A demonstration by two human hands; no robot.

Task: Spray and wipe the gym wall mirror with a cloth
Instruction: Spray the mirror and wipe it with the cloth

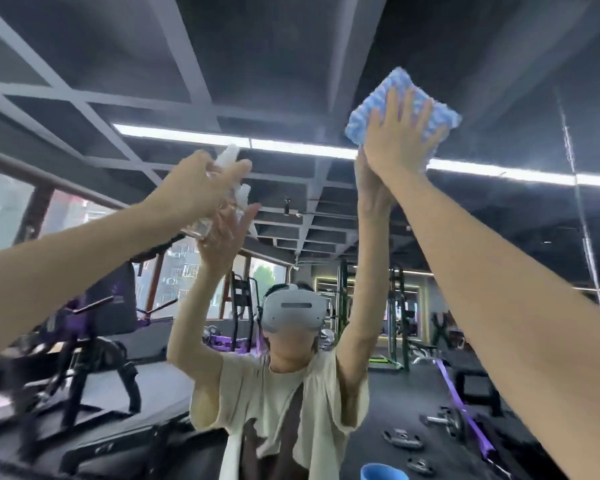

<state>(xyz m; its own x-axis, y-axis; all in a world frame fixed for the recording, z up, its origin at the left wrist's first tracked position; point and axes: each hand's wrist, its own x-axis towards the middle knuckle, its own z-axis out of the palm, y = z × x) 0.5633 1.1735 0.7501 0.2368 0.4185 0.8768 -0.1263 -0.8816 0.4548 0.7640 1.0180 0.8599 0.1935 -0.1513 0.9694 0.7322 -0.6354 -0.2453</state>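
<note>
The wall mirror (499, 81) fills the view and reflects the gym and a person with both arms raised. My right hand (399, 133) presses a blue and white cloth (371, 109) flat against the upper glass, with its fingers spread straight. My left hand (201, 188) is raised at the left and grips a clear spray bottle (227, 159) with a white nozzle, close to the glass. The bottle's lower body shows below my palm, partly merged with its reflection.
A vertical seam (575, 188) between mirror panels runs at the right. A blue rim of some container (383, 471) shows at the bottom edge. Reflected behind me are purple and black exercise machines, racks, dumbbells on the dark floor and windows at the left.
</note>
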